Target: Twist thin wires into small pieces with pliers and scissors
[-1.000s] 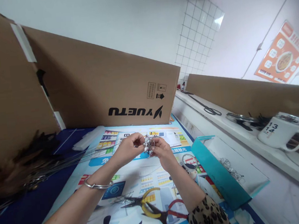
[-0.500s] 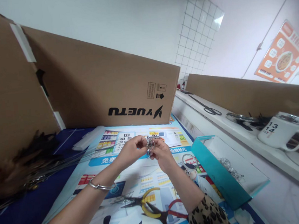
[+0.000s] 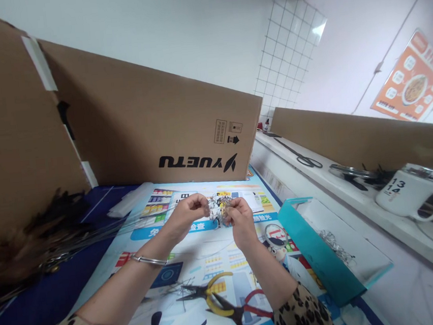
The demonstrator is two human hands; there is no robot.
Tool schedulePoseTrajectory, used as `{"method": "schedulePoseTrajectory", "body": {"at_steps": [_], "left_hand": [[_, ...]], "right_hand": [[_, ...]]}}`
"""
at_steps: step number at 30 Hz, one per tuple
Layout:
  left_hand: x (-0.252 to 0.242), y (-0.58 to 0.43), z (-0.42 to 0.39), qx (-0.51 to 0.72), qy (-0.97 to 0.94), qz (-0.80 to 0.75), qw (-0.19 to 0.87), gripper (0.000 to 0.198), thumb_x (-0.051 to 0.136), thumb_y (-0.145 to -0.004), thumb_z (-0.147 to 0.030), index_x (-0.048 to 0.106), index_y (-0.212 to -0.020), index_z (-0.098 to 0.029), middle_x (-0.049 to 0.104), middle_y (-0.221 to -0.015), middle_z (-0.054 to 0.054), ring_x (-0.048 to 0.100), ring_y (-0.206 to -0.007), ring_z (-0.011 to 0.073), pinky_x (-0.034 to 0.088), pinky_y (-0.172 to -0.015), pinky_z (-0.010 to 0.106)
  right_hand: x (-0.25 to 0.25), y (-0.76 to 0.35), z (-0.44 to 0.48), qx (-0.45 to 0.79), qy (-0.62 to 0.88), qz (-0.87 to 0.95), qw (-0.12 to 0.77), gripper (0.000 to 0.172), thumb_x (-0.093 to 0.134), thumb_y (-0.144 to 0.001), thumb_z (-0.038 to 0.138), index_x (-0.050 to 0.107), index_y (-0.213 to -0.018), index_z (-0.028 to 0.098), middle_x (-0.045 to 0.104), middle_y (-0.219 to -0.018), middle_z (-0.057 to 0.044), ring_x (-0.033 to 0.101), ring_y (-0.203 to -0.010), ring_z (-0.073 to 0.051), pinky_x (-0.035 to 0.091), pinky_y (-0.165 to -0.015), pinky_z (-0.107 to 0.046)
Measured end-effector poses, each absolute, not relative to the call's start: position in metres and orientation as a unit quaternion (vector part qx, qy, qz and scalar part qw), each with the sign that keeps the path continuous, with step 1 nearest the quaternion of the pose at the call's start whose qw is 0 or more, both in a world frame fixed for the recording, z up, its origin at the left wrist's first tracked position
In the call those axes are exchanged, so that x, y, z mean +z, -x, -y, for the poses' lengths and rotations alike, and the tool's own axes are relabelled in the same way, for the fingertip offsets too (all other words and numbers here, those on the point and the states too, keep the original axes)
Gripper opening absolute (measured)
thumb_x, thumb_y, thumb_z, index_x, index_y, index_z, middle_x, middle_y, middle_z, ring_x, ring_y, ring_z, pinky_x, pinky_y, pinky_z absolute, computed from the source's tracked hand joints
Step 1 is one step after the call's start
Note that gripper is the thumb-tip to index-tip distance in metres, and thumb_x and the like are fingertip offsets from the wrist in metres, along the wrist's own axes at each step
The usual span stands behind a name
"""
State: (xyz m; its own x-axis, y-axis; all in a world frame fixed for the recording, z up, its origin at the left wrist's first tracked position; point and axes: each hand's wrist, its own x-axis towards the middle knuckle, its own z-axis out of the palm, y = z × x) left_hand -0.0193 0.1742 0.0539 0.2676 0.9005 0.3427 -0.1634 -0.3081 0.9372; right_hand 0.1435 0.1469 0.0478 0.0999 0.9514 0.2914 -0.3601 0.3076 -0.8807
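Observation:
My left hand (image 3: pixel 186 212) and my right hand (image 3: pixel 239 218) are raised over a printed poster (image 3: pixel 195 256) on the table, fingers pinched closed. Between them they hold a small silvery wire ornament (image 3: pixel 218 208) with a glint of gold. A metal bangle (image 3: pixel 148 261) circles my left wrist. Both sleeves are leopard print. Yellow-handled pliers (image 3: pixel 208 292) and red-handled pliers (image 3: pixel 249 310) lie on the poster just below my forearms.
A tall cardboard wall marked YUETU (image 3: pixel 151 123) stands behind. Dark feathers and thin wires (image 3: pixel 40 235) lie at left. A teal-edged box lid (image 3: pixel 324 249) with silvery wire bits sits at right. On the ledge are a white mug (image 3: pixel 409 195) and scissors (image 3: pixel 304 158).
My hands have drawn slightly apart and the ornament has turned between the fingertips; my left wrist has shifted a little right.

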Motion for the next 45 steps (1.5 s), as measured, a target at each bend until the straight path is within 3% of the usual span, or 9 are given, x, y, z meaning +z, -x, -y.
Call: {"method": "schedulePoseTrajectory", "body": {"at_steps": [8,12,15,23,27,34,37,42,45], "left_hand": [[0.059,0.022,-0.171,0.520,-0.632,-0.299,0.490,0.013,0.061,-0.066,-0.013,0.050,-0.071,-0.018,0.052,-0.068,-0.002,0.051,-0.064,0.0119,0.043,-0.062,0.025],[0.067,0.022,-0.166,0.527,-0.661,-0.297,0.443,0.017,0.062,-0.063,-0.012,0.047,-0.067,-0.019,0.055,-0.099,0.004,0.053,-0.091,0.0177,0.044,-0.074,0.028],[0.069,0.023,-0.165,0.517,-0.707,-0.280,0.394,0.018,0.060,-0.064,-0.012,0.044,-0.066,-0.019,0.050,-0.120,0.007,0.047,-0.111,0.0225,0.041,-0.086,0.033],[0.064,0.032,-0.170,0.483,-0.760,-0.253,0.354,0.021,0.059,-0.068,-0.013,0.040,-0.070,-0.020,0.053,-0.109,0.007,0.049,-0.101,0.0212,0.039,-0.088,0.036],[0.070,0.032,-0.164,0.461,-0.765,-0.233,0.385,0.021,0.058,-0.071,-0.014,0.043,-0.084,-0.021,0.052,-0.099,0.004,0.050,-0.093,0.0188,0.040,-0.085,0.034],[0.078,0.031,-0.157,0.440,-0.765,-0.191,0.430,0.025,0.055,-0.078,-0.021,0.045,-0.101,-0.022,0.047,-0.116,0.009,0.044,-0.113,0.0238,0.036,-0.095,0.040],[0.073,0.029,-0.159,0.435,-0.768,-0.174,0.437,0.036,0.060,-0.076,-0.023,0.042,-0.108,-0.024,0.042,-0.125,0.010,0.038,-0.121,0.0257,0.034,-0.097,0.043],[0.057,0.015,-0.160,0.475,-0.766,-0.220,0.373,0.062,0.070,-0.064,-0.016,0.037,-0.116,-0.027,0.039,-0.127,0.009,0.036,-0.124,0.0260,0.035,-0.100,0.046],[0.051,0.007,-0.159,0.499,-0.763,-0.249,0.327,0.061,0.067,-0.064,-0.013,0.039,-0.116,-0.027,0.042,-0.121,0.008,0.042,-0.118,0.0246,0.040,-0.097,0.045]], "right_hand": [[0.051,-0.146,-0.146,0.458,0.333,0.465,0.681,0.009,0.056,-0.071,0.016,0.050,-0.076,0.019,0.048,-0.063,0.007,0.042,-0.046,-0.005,0.034,-0.047,-0.019],[0.051,-0.150,-0.147,0.460,0.332,0.477,0.671,0.008,0.056,-0.071,0.015,0.050,-0.076,0.019,0.048,-0.063,0.007,0.043,-0.048,-0.005,0.034,-0.048,-0.019],[0.051,-0.151,-0.149,0.472,0.329,0.482,0.661,0.008,0.055,-0.071,0.015,0.050,-0.075,0.019,0.048,-0.063,0.007,0.043,-0.049,-0.006,0.034,-0.048,-0.019],[0.051,-0.149,-0.148,0.488,0.323,0.488,0.647,0.010,0.056,-0.070,0.014,0.050,-0.076,0.019,0.047,-0.059,0.007,0.041,-0.047,-0.006,0.034,-0.047,-0.019],[0.053,-0.148,-0.147,0.492,0.323,0.496,0.638,0.011,0.057,-0.069,0.014,0.050,-0.076,0.019,0.047,-0.057,0.008,0.040,-0.045,-0.006,0.033,-0.045,-0.018],[0.054,-0.151,-0.147,0.499,0.331,0.488,0.635,0.011,0.058,-0.069,0.016,0.050,-0.076,0.020,0.046,-0.057,0.008,0.040,-0.046,-0.006,0.035,-0.046,-0.018],[0.055,-0.152,-0.148,0.500,0.336,0.482,0.636,0.012,0.058,-0.068,0.017,0.050,-0.076,0.020,0.046,-0.057,0.008,0.040,-0.046,-0.006,0.035,-0.046,-0.018],[0.056,-0.150,-0.147,0.501,0.333,0.477,0.640,0.012,0.059,-0.068,0.018,0.050,-0.076,0.020,0.046,-0.056,0.008,0.039,-0.045,-0.006,0.035,-0.045,-0.018],[0.057,-0.149,-0.146,0.505,0.336,0.475,0.637,0.012,0.059,-0.068,0.019,0.050,-0.076,0.020,0.044,-0.055,0.009,0.039,-0.044,-0.006,0.036,-0.045,-0.019]]}}
